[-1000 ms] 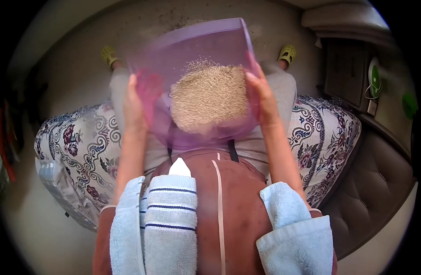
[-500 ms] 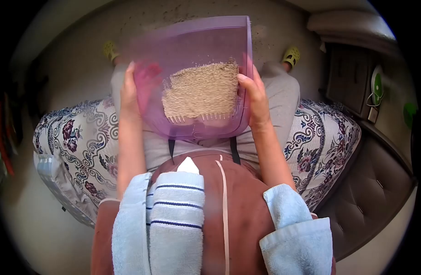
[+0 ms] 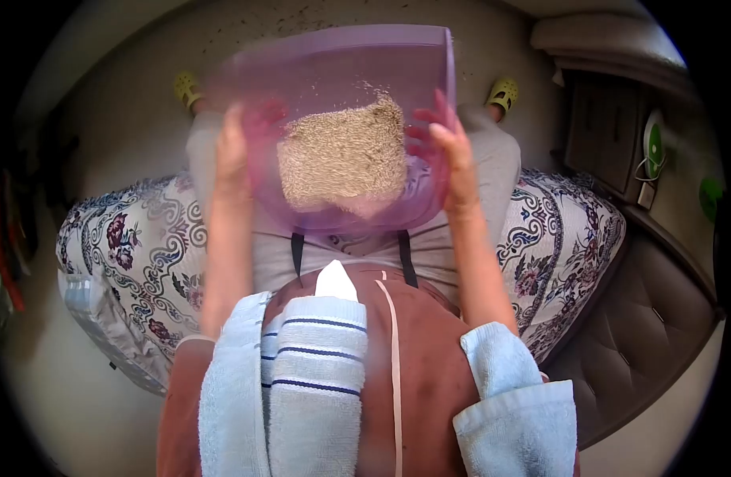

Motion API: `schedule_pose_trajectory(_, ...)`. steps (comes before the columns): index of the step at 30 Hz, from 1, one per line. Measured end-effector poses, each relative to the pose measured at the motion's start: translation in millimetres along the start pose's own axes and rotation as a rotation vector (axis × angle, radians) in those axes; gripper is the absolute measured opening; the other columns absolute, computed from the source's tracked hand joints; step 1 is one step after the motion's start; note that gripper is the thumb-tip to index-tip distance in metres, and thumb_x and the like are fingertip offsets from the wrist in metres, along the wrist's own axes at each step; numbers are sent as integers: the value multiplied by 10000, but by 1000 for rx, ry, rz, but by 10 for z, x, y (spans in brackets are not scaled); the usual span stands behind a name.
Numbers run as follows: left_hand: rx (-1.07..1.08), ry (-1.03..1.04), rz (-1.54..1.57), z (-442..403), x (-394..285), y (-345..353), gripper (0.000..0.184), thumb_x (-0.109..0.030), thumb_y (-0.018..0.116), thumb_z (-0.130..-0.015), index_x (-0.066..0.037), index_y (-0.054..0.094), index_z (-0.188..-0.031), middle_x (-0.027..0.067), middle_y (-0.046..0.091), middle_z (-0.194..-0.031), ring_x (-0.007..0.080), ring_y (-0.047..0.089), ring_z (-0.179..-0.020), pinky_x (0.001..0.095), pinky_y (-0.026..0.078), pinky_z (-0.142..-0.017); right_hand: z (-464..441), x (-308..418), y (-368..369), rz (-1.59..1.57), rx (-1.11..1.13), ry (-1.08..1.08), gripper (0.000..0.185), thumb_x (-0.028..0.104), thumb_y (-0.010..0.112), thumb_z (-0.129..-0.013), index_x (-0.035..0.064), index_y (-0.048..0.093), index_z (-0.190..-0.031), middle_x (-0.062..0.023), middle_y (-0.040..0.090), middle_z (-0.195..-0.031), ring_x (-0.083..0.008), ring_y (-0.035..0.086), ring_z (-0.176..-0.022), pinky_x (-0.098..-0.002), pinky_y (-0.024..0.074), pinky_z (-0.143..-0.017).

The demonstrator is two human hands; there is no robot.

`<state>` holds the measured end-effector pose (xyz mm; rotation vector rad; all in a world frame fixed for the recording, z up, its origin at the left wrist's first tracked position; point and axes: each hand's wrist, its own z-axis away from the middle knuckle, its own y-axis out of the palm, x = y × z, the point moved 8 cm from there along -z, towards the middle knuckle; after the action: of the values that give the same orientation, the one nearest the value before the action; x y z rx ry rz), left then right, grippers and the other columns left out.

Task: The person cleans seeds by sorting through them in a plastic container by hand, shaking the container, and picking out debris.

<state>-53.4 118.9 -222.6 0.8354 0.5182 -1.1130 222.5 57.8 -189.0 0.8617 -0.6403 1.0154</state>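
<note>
A see-through purple tray (image 3: 341,60) is held up over my lap, its straight far rim away from me. Small pale grains (image 3: 345,155) lie heaped in its middle, with a few loose ones beyond the heap. On the left side my left hand (image 3: 234,147) grips the tray, its fingers showing pink through the plastic underneath. My right hand (image 3: 453,159) clasps the right side, thumb at the rim and fingers under the tray. Both hands are slightly blurred.
I sit on a patterned cloth (image 3: 151,246). A brown tufted cushion (image 3: 643,326) is at the right, below a dark cabinet (image 3: 604,131). Yellow clogs (image 3: 503,94) are on my feet. Dark bits lie scattered on the floor (image 3: 166,71) ahead.
The tray has moved slightly away from me, and over the last half second a little right. The grain heap has shifted left within it and changed shape. Both hands have kept their hold.
</note>
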Motion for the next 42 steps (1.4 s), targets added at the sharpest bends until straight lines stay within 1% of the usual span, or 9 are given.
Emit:
schedule_pose_trajectory(4, -132, 191, -71, 370, 133, 652, 518, -433, 427, -990, -12, 484, -1288, 141, 578, -1166, 211, 553, -1063, 319, 437, -930, -219, -98, -716, -251, 151, 121, 699, 306, 579, -847, 65, 338, -1457, -112, 528, -1232, -232, 568, -1054, -356, 475, -884)
schedule_pose_trajectory(10, -93, -80, 50, 182, 91, -77, 568, -467, 455, -965, -40, 425, -1338, 143, 565, -1164, 242, 550, -1088, 391, 456, -925, 102, 135, 116, 39, -11, 3, 727, 294, 584, -863, -1, 307, -1467, -129, 445, -1412, -213, 405, -1305, -313, 249, -1113)
schedule_pose_trajectory(15, -62, 16, -32, 232, 5, 146, 562, -460, 445, -971, -36, 425, -1338, 150, 562, -1177, 247, 556, -1076, 380, 464, -928, -65, 31, -204, -54, 12, 98, 683, 324, 585, -862, 83, 352, -1457, -64, 550, -1183, -165, 559, -977, -345, 463, -839)
schedule_pose_trajectory(16, -43, 82, -69, 267, 19, 332, 564, -462, 444, -971, -35, 424, -1339, 152, 563, -1177, 247, 555, -1077, 373, 462, -935, -124, 35, -391, -107, 81, 88, 685, 333, 549, -876, 107, 316, -1478, -109, 520, -1262, -238, 558, -1056, -360, 448, -913)
schedule_pose_trajectory(20, -68, 193, -13, 432, 55, 601, 560, -474, 426, -978, -35, 446, -1326, 145, 589, -1140, 230, 564, -1057, 350, 458, -927, -97, 129, -570, -126, 88, 34, 684, 321, 568, -863, 78, 350, -1464, -106, 484, -1353, -217, 482, -1200, -332, 371, -1008)
schedule_pose_trajectory(24, -114, -124, -11, 292, -138, 47, 535, -436, 418, -980, -29, 447, -1326, 146, 576, -1166, 225, 566, -1050, 356, 469, -907, 110, 110, 36, -56, -22, 49, 666, 309, 588, -869, 66, 378, -1452, -117, 430, -1426, -211, 369, -1324, -305, 267, -1094)
schedule_pose_trajectory(29, -33, 10, -39, 336, -73, 244, 532, -424, 418, -987, -15, 439, -1325, 160, 572, -1134, 239, 559, -1036, 355, 476, -903, 10, 148, -230, -117, 21, 130, 658, 335, 600, -866, 65, 398, -1430, -103, 523, -1269, -215, 568, -1057, -323, 470, -879)
schedule_pose_trajectory(35, -116, -12, 174, 732, -67, 592, 489, -394, 371, -1019, -2, 440, -1303, 174, 540, -1201, 264, 534, -1110, 379, 453, -941, 51, 436, -336, 60, 84, 120, 677, 368, 525, -892, 73, 332, -1470, -146, 538, -1282, -227, 550, -1113, -321, 438, -938)
schedule_pose_trajectory(42, -26, 51, 234, 1116, -44, 783, 503, -410, 360, -1016, -35, 385, -1350, 163, 546, -1178, 268, 520, -1111, 411, 430, -971, 140, 933, -265, 27, 268, 182, 653, 258, 607, -870, 26, 372, -1433, -98, 595, -1133, -166, 584, -999, -300, 458, -889)
